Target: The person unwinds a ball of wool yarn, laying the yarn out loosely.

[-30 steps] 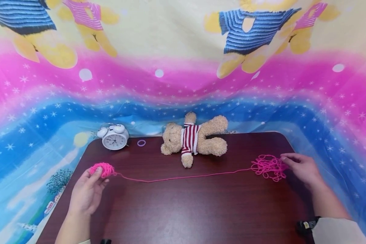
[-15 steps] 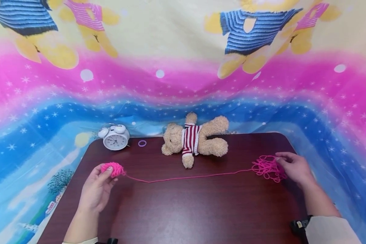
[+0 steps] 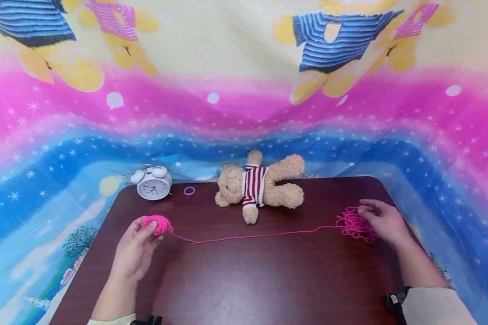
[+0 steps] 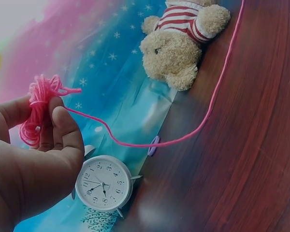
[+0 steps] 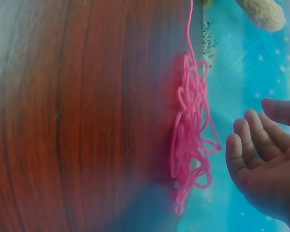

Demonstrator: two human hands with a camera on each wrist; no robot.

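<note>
A printed cloth (image 3: 244, 104) hangs behind the dark table (image 3: 244, 280), and the work in hand is pink yarn, spread in three parts across that table: a loose pile, a strand and a bundle. The bear (image 3: 254, 187) lies at the far edge, its head toward the left, apart from the yarn. The left hand (image 3: 136, 250) is raised at the table's left side, fingers and thumb pinching the bundle. The right hand (image 3: 384, 223) is at the right side beside the pile, fingers loosely bent and gripping nothing; the right wrist view is soft, but there the fingers seem to stand clear of the yarn. The pile (image 3: 353, 225) lies on the table in slack, crossing loops, and this is the part not yet gathered. The clock (image 3: 153, 186) stands upright near the far left corner, just beyond the bundle. The bundle (image 3: 158, 224) is compact, its turns lying close together, so I judge that part of the yarn is done. Judging by the loops in the pile, a fair share is left, perhaps as much as is wound. The strand (image 3: 198, 242) runs from bundle to pile along the table, slack rather than taut, with no knot that I can see, so the two parts are joined. The purple ring (image 3: 189, 191) lies between clock and bear.
</note>
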